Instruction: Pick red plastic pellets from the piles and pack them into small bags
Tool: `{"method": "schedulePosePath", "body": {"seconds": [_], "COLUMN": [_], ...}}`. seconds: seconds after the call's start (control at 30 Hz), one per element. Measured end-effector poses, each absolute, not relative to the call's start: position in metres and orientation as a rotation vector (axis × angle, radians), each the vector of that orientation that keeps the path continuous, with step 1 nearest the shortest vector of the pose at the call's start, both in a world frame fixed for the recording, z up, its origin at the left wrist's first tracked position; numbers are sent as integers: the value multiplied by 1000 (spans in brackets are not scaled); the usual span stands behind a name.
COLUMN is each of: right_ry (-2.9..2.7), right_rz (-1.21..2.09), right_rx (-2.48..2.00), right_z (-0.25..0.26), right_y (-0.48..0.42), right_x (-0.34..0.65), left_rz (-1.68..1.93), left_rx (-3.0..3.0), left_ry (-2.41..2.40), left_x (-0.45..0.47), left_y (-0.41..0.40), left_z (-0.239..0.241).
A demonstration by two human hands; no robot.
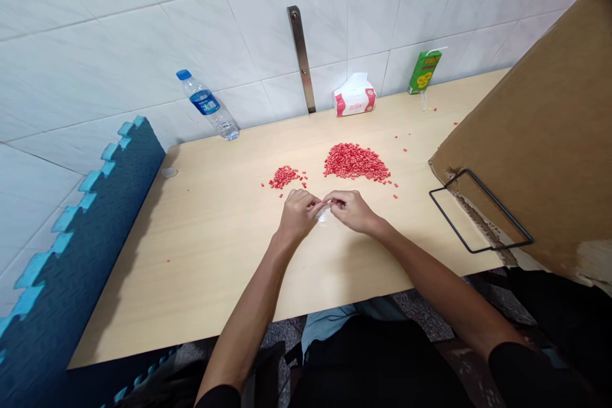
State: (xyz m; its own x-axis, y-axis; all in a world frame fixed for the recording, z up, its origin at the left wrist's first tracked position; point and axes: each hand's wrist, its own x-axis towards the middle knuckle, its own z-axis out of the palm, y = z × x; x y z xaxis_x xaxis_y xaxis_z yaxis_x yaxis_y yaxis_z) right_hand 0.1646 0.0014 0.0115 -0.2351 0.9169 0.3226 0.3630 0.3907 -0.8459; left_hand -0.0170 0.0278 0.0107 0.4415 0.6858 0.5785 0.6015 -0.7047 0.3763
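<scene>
Close together over the middle of the table, my left hand (299, 210) and my right hand (351, 209) pinch a small clear plastic bag (324, 214) between their fingertips. Its lower part hangs below the fingers; its contents are too small to make out. Just beyond my left hand lies a small pile of red pellets (284, 176). A larger heap of the same red pellets (356, 161) spreads out beyond my right hand. Fingers of both hands are closed.
A water bottle (208, 105), a tissue pack (354, 99) and a green drink carton (424, 72) stand along the tiled wall. A blue foam mat (95, 236) borders the left edge. On the right are a cardboard sheet (535, 140) and a black wire frame (500, 207).
</scene>
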Motion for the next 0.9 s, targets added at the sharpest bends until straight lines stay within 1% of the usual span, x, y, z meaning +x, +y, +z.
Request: {"method": "schedulePosePath", "body": {"seconds": [0.17, 0.3, 0.47, 0.67, 0.77, 0.9], "right_ry": [-1724, -1684, -1626, -1434, -1468, -1572], "right_rz": [859, 881, 915, 1084, 1001, 812], "right_rx": [-1111, -1115, -1113, -1102, -1128, -1147], "right_z": [9, 4, 2, 5, 6, 5], "right_y": [2, 2, 3, 3, 2, 1], "right_x": [164, 164, 164, 162, 161, 158], "left_rz": [1082, 1098, 1079, 1088, 1115, 1131], "left_rx": [2266, 2053, 1978, 1953, 2024, 2312], "left_ry": [1216, 1180, 1139, 1166, 1167, 1199], "left_x": [-16, -15, -14, -13, -14, -13], "left_y": [27, 28, 28, 27, 27, 26], "left_z": [9, 10, 15, 15, 12, 8]}}
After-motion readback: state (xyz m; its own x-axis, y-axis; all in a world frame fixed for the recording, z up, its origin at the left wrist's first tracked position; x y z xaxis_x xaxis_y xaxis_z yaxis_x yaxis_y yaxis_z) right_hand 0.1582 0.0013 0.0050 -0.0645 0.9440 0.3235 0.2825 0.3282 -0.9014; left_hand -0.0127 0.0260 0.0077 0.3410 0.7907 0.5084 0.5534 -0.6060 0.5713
